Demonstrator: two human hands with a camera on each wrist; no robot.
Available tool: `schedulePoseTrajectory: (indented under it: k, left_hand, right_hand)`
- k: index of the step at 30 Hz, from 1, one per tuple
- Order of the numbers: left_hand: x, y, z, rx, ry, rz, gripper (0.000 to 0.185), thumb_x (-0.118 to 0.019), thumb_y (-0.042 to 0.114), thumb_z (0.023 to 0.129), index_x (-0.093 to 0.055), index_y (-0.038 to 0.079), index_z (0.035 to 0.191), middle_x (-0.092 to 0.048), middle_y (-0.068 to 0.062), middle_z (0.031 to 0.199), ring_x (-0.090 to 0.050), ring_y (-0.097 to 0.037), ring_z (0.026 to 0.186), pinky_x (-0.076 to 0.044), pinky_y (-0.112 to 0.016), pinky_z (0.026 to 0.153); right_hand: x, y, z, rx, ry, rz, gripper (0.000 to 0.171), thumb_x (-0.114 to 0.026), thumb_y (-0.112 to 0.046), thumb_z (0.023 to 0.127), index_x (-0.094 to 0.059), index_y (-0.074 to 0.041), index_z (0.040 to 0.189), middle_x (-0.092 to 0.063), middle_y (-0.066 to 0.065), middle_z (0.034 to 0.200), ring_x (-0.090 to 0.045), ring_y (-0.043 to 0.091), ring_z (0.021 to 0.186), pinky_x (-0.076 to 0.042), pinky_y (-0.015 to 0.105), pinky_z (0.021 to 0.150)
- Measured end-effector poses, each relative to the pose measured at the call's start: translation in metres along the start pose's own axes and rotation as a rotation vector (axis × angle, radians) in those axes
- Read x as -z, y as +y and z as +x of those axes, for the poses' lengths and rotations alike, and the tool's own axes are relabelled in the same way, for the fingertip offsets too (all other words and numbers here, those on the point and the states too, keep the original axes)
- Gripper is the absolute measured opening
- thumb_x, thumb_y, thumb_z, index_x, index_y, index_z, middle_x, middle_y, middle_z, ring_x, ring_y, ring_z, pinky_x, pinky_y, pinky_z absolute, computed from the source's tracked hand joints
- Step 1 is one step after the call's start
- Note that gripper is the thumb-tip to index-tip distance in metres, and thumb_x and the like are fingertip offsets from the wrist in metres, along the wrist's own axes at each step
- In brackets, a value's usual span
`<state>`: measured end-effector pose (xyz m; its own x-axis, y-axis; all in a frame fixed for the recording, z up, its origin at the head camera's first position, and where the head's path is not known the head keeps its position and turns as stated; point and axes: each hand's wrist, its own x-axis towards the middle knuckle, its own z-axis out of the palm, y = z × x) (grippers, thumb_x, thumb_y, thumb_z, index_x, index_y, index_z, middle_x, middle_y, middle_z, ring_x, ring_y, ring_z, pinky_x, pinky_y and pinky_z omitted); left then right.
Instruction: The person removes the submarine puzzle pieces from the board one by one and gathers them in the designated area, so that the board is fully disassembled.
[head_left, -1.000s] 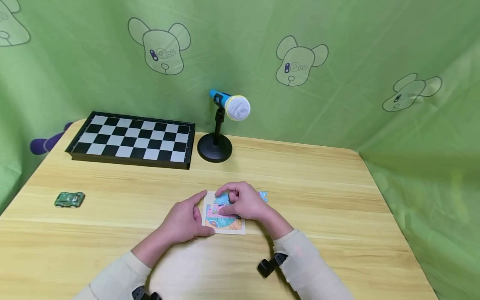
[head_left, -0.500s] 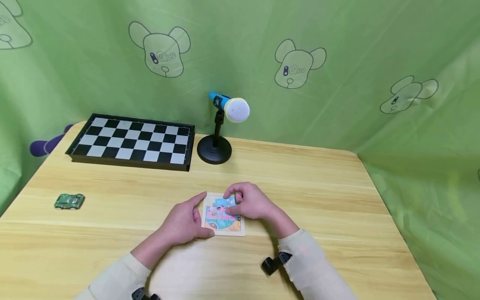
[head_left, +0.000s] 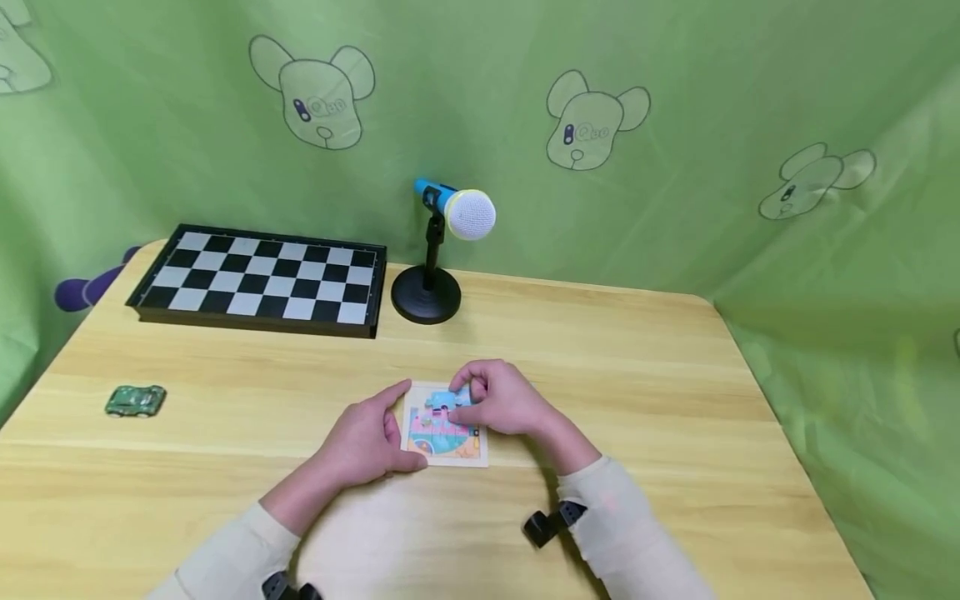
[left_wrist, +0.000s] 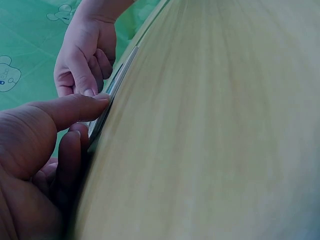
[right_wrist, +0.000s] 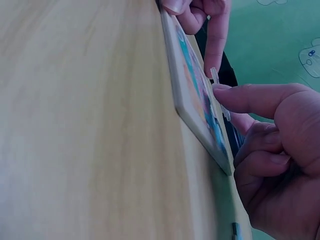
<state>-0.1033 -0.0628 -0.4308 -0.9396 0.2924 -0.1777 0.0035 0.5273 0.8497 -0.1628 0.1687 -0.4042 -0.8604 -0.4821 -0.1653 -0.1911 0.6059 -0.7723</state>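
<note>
A small square jigsaw puzzle (head_left: pixel 448 443) with a pale frame and a pink, teal and orange picture lies on the table. My left hand (head_left: pixel 367 446) holds its left side, with the forefinger at the far corner and the thumb at the near one. Over the puzzle's upper right part, my right hand (head_left: pixel 501 400) pinches a thin puzzle piece (right_wrist: pixel 215 75) between thumb and forefinger. In the right wrist view this piece stands tilted just above the picture. The right hand hides the puzzle's upper right corner.
Another small piece (right_wrist: pixel 236 230) lies beyond the right hand in the right wrist view. A black-and-white checkered board (head_left: pixel 258 279) and a toy microphone (head_left: pixel 468 214) on a black stand are at the back. A green toy car (head_left: pixel 136 401) sits at the left.
My right hand has shifted slightly right over the puzzle, and the loose blue piece seen beside it a second ago is now hidden in the head view. The left hand keeps its hold.
</note>
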Motion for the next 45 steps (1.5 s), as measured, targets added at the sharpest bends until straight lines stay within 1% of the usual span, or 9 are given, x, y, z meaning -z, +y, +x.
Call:
schedulePoseTrajectory:
  k: [5, 10, 15, 20, 22, 28, 37, 42, 45]
  left_hand:
    - [0.001, 0.000, -0.001, 0.024, 0.001, -0.006, 0.109, -0.096, 0.019, 0.063, -0.037, 0.006, 0.154, -0.057, -0.002, 0.066, -0.054, -0.018, 0.054, -0.041, -0.031, 0.051]
    - [0.000, -0.001, 0.000, 0.018, -0.002, -0.005, 0.109, -0.096, 0.020, 0.064, -0.036, 0.006, 0.154, -0.057, -0.002, 0.066, -0.054, -0.019, 0.055, -0.041, -0.031, 0.052]
    - [-0.001, -0.001, 0.002, 0.010, 0.002, 0.002, 0.109, -0.096, 0.020, 0.064, -0.036, 0.006, 0.154, -0.056, -0.002, 0.065, -0.053, -0.018, 0.054, -0.041, -0.032, 0.054]
    - [0.000, 0.000, 0.003, 0.004, 0.004, 0.009, 0.109, -0.096, 0.020, 0.064, -0.036, 0.005, 0.154, -0.056, -0.001, 0.064, -0.053, -0.018, 0.054, -0.042, -0.033, 0.056]
    - [0.000, 0.000, 0.003, 0.002, 0.003, 0.011, 0.109, -0.096, 0.020, 0.064, -0.036, 0.005, 0.154, -0.057, -0.001, 0.064, -0.054, -0.018, 0.054, -0.042, -0.033, 0.056]
    - [0.000, -0.001, 0.003, -0.003, 0.003, 0.001, 0.109, -0.096, 0.020, 0.064, -0.036, 0.005, 0.154, -0.057, -0.001, 0.064, -0.054, -0.017, 0.054, -0.043, -0.032, 0.056]
    - [0.000, -0.001, 0.003, -0.004, 0.008, -0.009, 0.109, -0.096, 0.019, 0.064, -0.036, 0.004, 0.154, -0.056, -0.001, 0.064, -0.054, -0.017, 0.054, -0.043, -0.033, 0.056]
    - [-0.001, 0.000, 0.002, 0.006, 0.007, -0.005, 0.109, -0.096, 0.019, 0.064, -0.036, 0.005, 0.154, -0.057, -0.002, 0.065, -0.054, -0.018, 0.054, -0.042, -0.032, 0.055]
    - [-0.002, 0.000, 0.002, 0.013, 0.004, -0.007, 0.109, -0.096, 0.019, 0.064, -0.036, 0.005, 0.154, -0.057, -0.002, 0.065, -0.054, -0.018, 0.055, -0.042, -0.032, 0.055]
  right_hand:
    - [0.006, 0.000, -0.005, -0.012, 0.025, 0.033, 0.028, -0.086, -0.013, 0.079, -0.069, -0.011, 0.102, -0.039, -0.001, 0.060, -0.038, 0.013, 0.053, -0.037, 0.029, 0.060]
    - [0.016, 0.003, -0.014, -0.028, 0.065, 0.073, 0.029, -0.085, -0.006, 0.078, -0.069, -0.009, 0.103, -0.035, 0.000, 0.060, -0.036, 0.014, 0.053, -0.037, 0.029, 0.060]
    - [0.029, 0.008, -0.024, -0.027, 0.100, 0.072, 0.031, -0.085, -0.004, 0.077, -0.068, -0.004, 0.103, -0.031, -0.001, 0.060, -0.033, 0.015, 0.054, -0.036, 0.029, 0.060]
    - [0.042, 0.019, -0.031, -0.046, 0.130, 0.060, 0.032, -0.086, -0.006, 0.077, -0.068, -0.004, 0.103, -0.031, -0.001, 0.062, -0.032, 0.015, 0.057, -0.035, 0.032, 0.065]
    - [0.046, 0.027, -0.033, -0.050, 0.136, 0.057, 0.033, -0.087, -0.009, 0.077, -0.068, -0.005, 0.104, -0.031, -0.001, 0.062, -0.032, 0.015, 0.057, -0.036, 0.032, 0.065]
    - [0.056, 0.037, -0.045, -0.063, 0.160, 0.059, 0.035, -0.086, -0.007, 0.077, -0.067, -0.002, 0.106, -0.029, -0.001, 0.063, -0.031, 0.014, 0.056, -0.036, 0.031, 0.065]
    - [0.074, 0.061, -0.060, -0.093, 0.218, 0.070, 0.035, -0.085, -0.006, 0.078, -0.067, -0.002, 0.107, -0.029, 0.000, 0.064, -0.030, 0.014, 0.057, -0.032, 0.029, 0.059]
    - [0.079, 0.077, -0.065, -0.122, 0.236, 0.072, 0.035, -0.086, -0.007, 0.077, -0.067, -0.002, 0.107, -0.031, 0.000, 0.065, -0.031, 0.013, 0.058, -0.034, 0.029, 0.062]
    - [0.080, 0.083, -0.067, -0.128, 0.237, 0.073, 0.037, -0.086, -0.006, 0.077, -0.067, -0.001, 0.107, -0.032, 0.000, 0.065, -0.032, 0.013, 0.059, -0.035, 0.029, 0.065]
